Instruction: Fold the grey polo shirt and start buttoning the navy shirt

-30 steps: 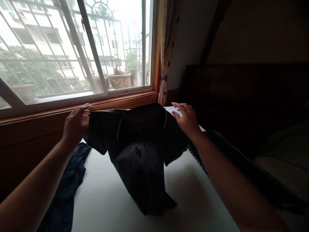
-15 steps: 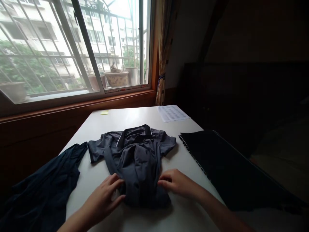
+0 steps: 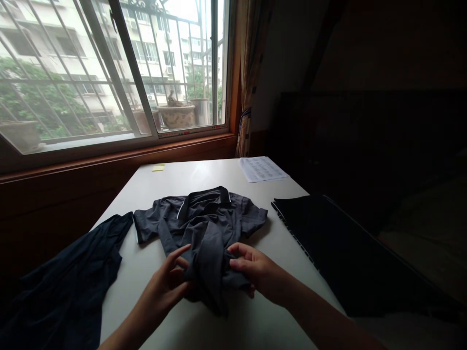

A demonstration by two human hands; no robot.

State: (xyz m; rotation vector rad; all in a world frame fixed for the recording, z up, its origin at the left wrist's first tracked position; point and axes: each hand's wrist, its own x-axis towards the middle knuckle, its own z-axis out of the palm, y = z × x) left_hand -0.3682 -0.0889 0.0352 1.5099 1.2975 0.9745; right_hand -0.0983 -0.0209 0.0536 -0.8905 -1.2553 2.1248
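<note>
A dark grey polo shirt (image 3: 209, 248) with a black, white-edged collar lies on the white table (image 3: 219, 172), collar end away from me. Its lower body is bunched and partly lifted. My left hand (image 3: 170, 282) grips the left side of this bunched cloth, index finger stretched along it and thumb lower down. On the other side, my right hand (image 3: 257, 272) pinches the cloth between thumb and fingers, and some fingertips are hidden beneath it.
Dark navy clothing (image 3: 80, 267) hangs over the table's left edge. A flat black piece (image 3: 328, 243) lies along the right edge. Printed sheets (image 3: 263, 168) and a yellow sticky note (image 3: 158, 167) lie at the far end, below a barred window (image 3: 175, 73) and beside a curtain (image 3: 246, 97).
The shirt's lower part has been drawn up and bunched, its hem raised. My right hand has moved slightly up and left and closed on the cloth; the left has closed on its side.
</note>
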